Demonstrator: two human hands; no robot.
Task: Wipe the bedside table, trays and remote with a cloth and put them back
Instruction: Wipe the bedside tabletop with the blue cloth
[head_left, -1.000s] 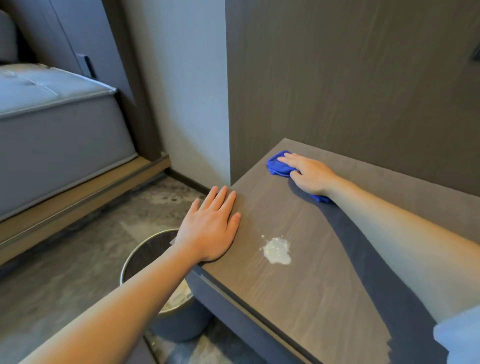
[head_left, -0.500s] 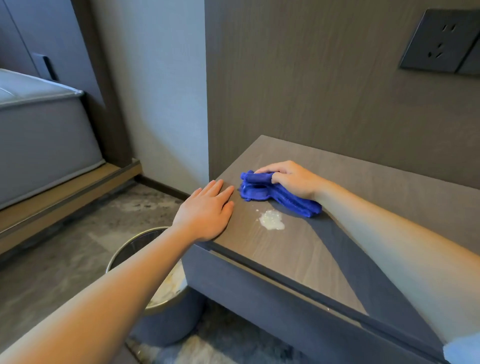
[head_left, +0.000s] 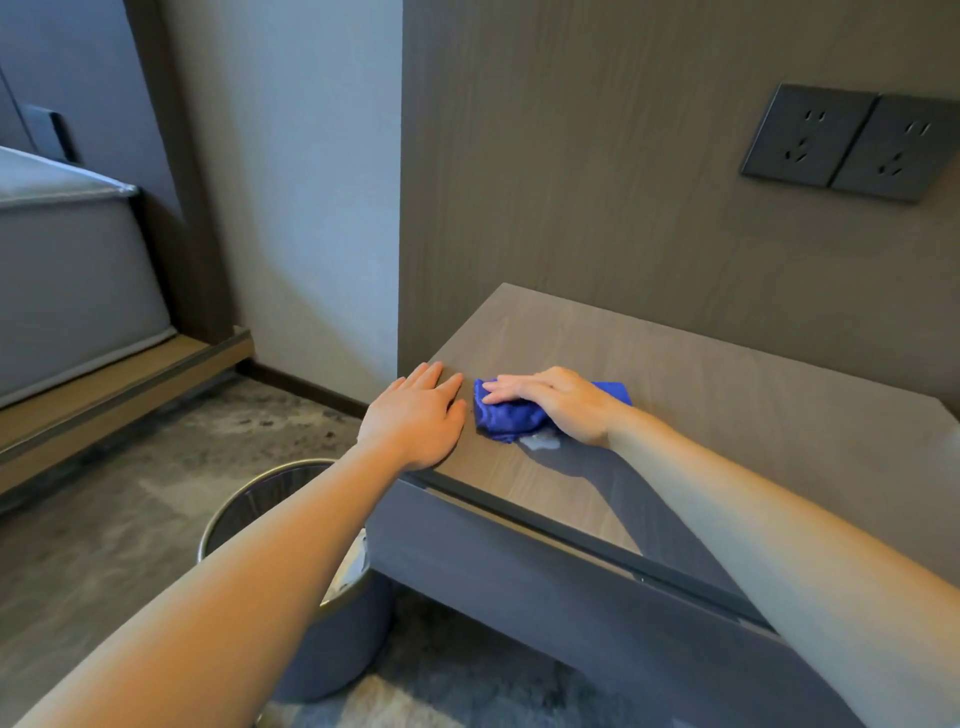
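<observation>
The cloth (head_left: 506, 415) is bunched on the desk (head_left: 701, 395) near its left front corner, pressed flat under the right hand (head_left: 561, 402). The fingers (head_left: 506, 392) lie extended over the cloth, pinning it rather than pinching it. The left hand (head_left: 418, 415) rests palm-down on the corner just beside the cloth, fingers straight and together, holding nothing.

A pale residue (head_left: 540, 442) shows at the cloth's near edge, partly covered. A bin (head_left: 249, 512) stands on the floor below the corner.

Handling, as judged: the cloth is soft, light and limp. It folds under load and slides easily on the smooth top. Press from above with a flat palm. To lift it, gather the bunched middle. No trays or remote are in view.
</observation>
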